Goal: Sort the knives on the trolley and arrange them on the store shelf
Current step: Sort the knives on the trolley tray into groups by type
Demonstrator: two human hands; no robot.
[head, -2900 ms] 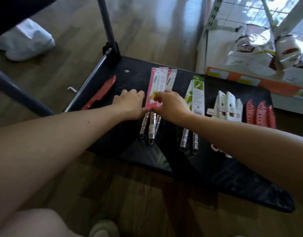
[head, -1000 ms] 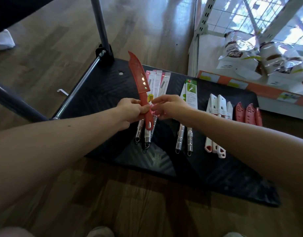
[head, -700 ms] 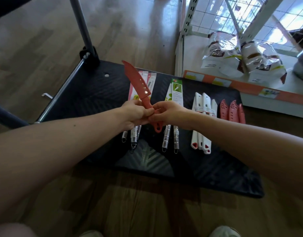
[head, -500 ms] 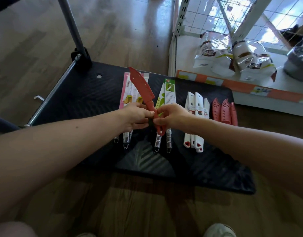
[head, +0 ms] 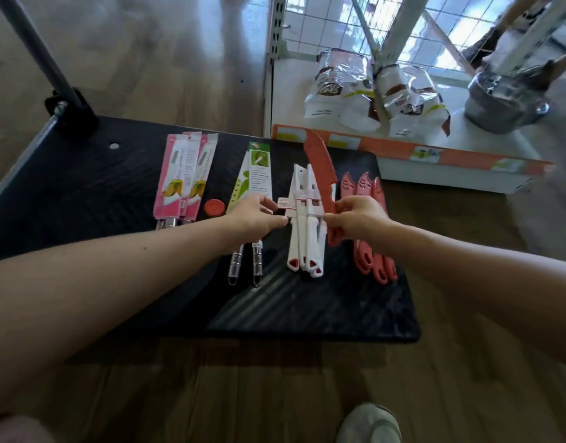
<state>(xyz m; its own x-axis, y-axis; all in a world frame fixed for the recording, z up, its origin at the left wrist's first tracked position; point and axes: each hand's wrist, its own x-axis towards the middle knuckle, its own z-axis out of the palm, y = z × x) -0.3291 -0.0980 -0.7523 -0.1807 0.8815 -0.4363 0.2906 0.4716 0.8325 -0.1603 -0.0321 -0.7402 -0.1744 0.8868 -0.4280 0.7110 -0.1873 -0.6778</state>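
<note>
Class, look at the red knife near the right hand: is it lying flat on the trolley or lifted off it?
Lifted. The right hand pinches the red knife by its handle, blade tilted up above the white knives.

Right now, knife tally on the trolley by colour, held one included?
Pink-pack knives: 3
Green-pack knives: 2
White knives: 3
Red knives lying flat: 3
Red knife in right hand: 1
Total: 12
</note>
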